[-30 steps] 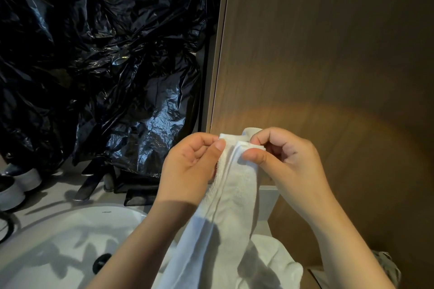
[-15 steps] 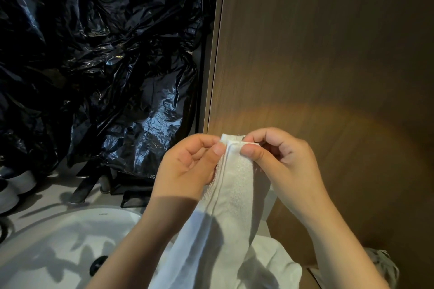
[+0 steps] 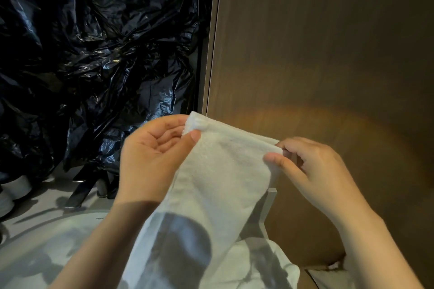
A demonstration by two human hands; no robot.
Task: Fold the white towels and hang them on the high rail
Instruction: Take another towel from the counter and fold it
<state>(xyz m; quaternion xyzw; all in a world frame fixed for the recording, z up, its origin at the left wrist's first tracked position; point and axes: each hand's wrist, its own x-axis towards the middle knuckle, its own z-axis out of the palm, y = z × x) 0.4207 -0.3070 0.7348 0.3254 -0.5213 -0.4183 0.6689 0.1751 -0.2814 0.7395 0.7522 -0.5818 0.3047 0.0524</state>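
While being held up before the wood panel [image 3: 328,54], white towel [image 3: 223,171]: stretching between both hands along its top edge, hanging down toward the basin, lower part lying in shadow.
Head view, left hand [image 3: 152,159]: pinching the towel's upper left corner with the thumb on the front and the fingers behind, turning the palm toward the camera.
Head view, right hand [image 3: 312,171]: clamping the upper right corner between thumb and forefinger, curling the other fingers inward.
Second white cloth [image 3: 267,265]: lying crumpled below the held towel.
Basin [image 3: 35,253]: showing at bottom left, under the left forearm.
Black plastic sheeting [image 3: 94,54]: filling the upper left, crumpled and glossy.
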